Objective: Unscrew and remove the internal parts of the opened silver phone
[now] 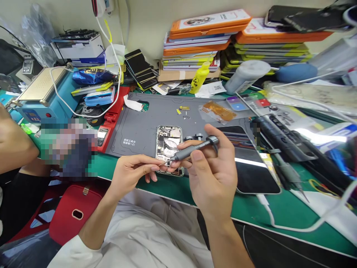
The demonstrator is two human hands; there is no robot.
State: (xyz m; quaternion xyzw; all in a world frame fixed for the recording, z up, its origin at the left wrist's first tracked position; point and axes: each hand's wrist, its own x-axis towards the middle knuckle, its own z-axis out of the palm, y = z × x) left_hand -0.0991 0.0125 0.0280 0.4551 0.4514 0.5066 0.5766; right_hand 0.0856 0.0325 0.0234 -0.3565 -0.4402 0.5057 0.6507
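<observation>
My right hand (213, 175) holds a dark grey precision screwdriver (191, 150), its thin tip pointing left and its cap near my raised index finger. With thumb and fingers pinched, my left hand (136, 169) meets the screwdriver at its tip. Whether a tiny part sits between those fingers is too small to make out. Just behind both hands, an opened phone (167, 143) lies on the grey work mat (142, 123), its inner boards and parts exposed. My fingers partly cover its lower end. Two more dark screwdriver caps (198, 136) show beside the phone.
To the right lies a large black-screened device (248, 167) with a white cable (295, 227). Small loose parts (184, 108) and an orange film (219, 111) rest on the mat. Behind are a yellow bottle (200, 78) and stacked orange cases (209, 26). Another person's arm (16, 141) is at left.
</observation>
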